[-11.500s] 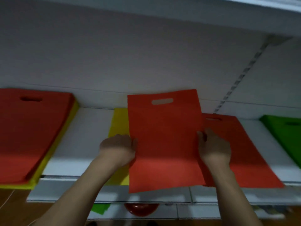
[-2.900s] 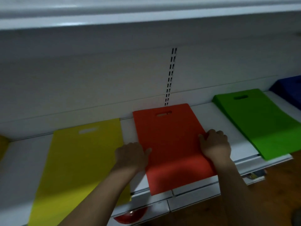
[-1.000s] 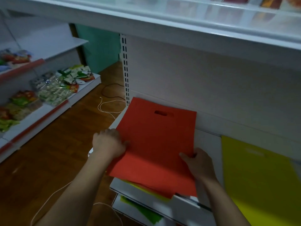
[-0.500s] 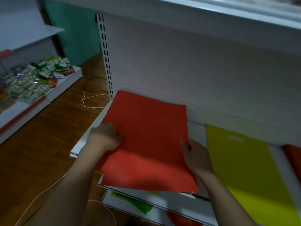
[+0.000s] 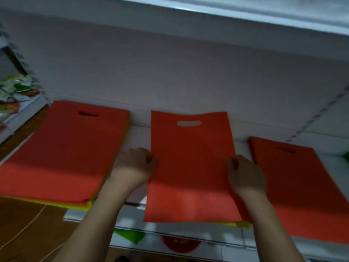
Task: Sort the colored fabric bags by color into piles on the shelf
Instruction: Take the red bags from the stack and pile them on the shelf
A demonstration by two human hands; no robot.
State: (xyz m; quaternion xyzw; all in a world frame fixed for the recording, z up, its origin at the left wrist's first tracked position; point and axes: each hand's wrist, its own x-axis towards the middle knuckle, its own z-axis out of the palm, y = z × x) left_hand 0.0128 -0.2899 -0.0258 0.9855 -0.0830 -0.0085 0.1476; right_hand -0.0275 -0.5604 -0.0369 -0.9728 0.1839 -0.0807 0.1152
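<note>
Bag in both hands, between two red piles.
Head view: gripping red bag (image 5: pixel 190 167) at mid-edges, left hand (image 5: pixel 135 165) and right hand (image 5: pixel 245 176); hanging upright, long axis vertical, over shelf (image 5: pixel 137 195); right red pile (image 5: pixel 302 186) lying nearer than left pile (image 5: pixel 62 152).

Both forearms reach forward; the left hand (image 5: pixel 135 165) and right hand (image 5: pixel 245 176) pinch opposite side edges, fingers curled.
</note>
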